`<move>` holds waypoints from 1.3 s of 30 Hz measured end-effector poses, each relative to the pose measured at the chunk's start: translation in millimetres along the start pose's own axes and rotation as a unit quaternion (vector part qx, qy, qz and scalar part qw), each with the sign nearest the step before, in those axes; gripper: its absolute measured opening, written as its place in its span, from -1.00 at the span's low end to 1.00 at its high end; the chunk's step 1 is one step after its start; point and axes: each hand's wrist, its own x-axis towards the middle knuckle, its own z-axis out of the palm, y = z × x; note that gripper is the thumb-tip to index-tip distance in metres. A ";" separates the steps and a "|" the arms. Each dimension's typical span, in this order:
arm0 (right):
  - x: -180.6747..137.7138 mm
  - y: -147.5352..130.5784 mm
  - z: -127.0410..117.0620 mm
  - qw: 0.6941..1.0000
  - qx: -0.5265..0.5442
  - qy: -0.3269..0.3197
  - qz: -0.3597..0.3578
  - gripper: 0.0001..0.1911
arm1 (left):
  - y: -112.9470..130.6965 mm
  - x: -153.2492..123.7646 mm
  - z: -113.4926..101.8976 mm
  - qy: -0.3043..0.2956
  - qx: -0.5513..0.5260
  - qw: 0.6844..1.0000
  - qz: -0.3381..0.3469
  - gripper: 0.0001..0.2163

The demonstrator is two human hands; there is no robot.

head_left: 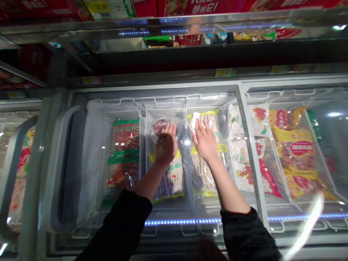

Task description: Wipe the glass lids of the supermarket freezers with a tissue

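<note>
My left hand (166, 145) lies palm down, fingers stretched out and close together, on what looks like the clear glass lid (166, 201) of a freezer; I see nothing in its grasp. Beneath it are a dark red package (160, 126) and a yellow-edged bag (174, 175) of pale strips. My right hand (206, 142) presses a crumpled white cloth or tissue (194, 121) under its fingers, part of it showing on the left. Below that hand lie yellow-edged bags of pale sticks (204, 173).
White wire baskets (141, 145) divide the freezer. Green-edged packs (125, 136) lie left; white bags (239, 148) and yellow bags (295, 146) lie right. A curved grey handle (58, 174) stands at the lid's left. Above runs a shelf edge (174, 21) with red boxes.
</note>
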 end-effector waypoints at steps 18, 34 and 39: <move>69.4 4.7 3.2 0.999 0.013 0.031 -0.009 -0.39 | -2.8 -3.2 7.0 0.009 0.026 1.000 0.004 -0.31; 118.8 6.9 4.1 0.998 0.018 0.048 0.020 -0.38 | 0.2 -1.6 4.0 -0.006 0.038 0.999 -0.008 -0.28; 113.1 -28.4 3.9 0.995 0.015 -0.004 -0.095 -0.39 | 0.2 -1.0 2.7 -0.017 0.049 0.999 -0.005 -0.39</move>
